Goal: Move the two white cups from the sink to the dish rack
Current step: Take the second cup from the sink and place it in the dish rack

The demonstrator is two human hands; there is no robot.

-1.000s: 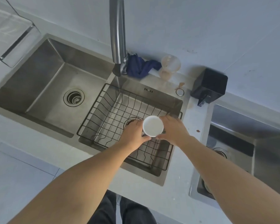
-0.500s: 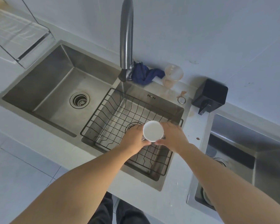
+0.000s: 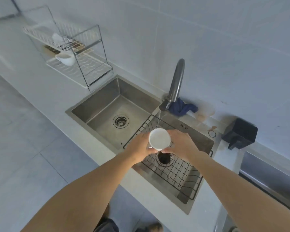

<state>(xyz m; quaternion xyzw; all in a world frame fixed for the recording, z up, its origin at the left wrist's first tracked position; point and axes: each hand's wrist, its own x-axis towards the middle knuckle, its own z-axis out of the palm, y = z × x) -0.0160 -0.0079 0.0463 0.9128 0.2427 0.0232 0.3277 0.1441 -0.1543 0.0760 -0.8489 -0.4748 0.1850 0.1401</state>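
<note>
I have both hands wrapped around a small round white cup, my left hand gripping it from nine o'clock and my right hand from three o'clock, fingers closed on its sides. The cup sits upright above the black wire basket that fills the right basin of the stainless steel double sink, and a thin stream of water falls into it from the curved grey metal tap at twelve o'clock. Behind the tap lies a crumpled dark blue cloth, and a black boxy dispenser stands on the bench at two o'clock. Far off at ten o'clock, the two-tier white wire dish rack stands on the pale bench, with a second white handled cup resting tilted on its lower tier.
</note>
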